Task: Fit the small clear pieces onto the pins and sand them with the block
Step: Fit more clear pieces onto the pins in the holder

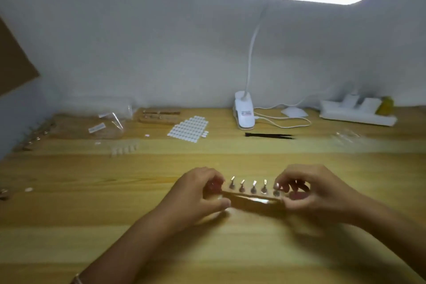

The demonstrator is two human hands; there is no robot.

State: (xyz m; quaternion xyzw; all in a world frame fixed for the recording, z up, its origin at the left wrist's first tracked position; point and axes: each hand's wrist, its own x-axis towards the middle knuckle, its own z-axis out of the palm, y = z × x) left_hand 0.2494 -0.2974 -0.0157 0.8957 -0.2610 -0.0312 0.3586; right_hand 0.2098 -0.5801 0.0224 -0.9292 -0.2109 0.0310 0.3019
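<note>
A long wooden block (251,203) lies across the middle of the table with a row of metal pins (253,185) standing on it, each topped by a small clear piece. My left hand (200,193) grips the block's left end. My right hand (313,191) holds the right end, and its fingertips pinch at the rightmost pin (277,188). Whether a clear piece sits between those fingers is too blurred to tell. More small clear pieces (124,148) lie in a row further back on the left.
A clip lamp (244,113) stands at the back with its cable, black tweezers (268,135) in front of it. A white sticker sheet (190,128), another wooden pin block (159,116), clear bags (101,120) and a power strip (357,112) line the back. Loose pins (34,137) lie at the left edge.
</note>
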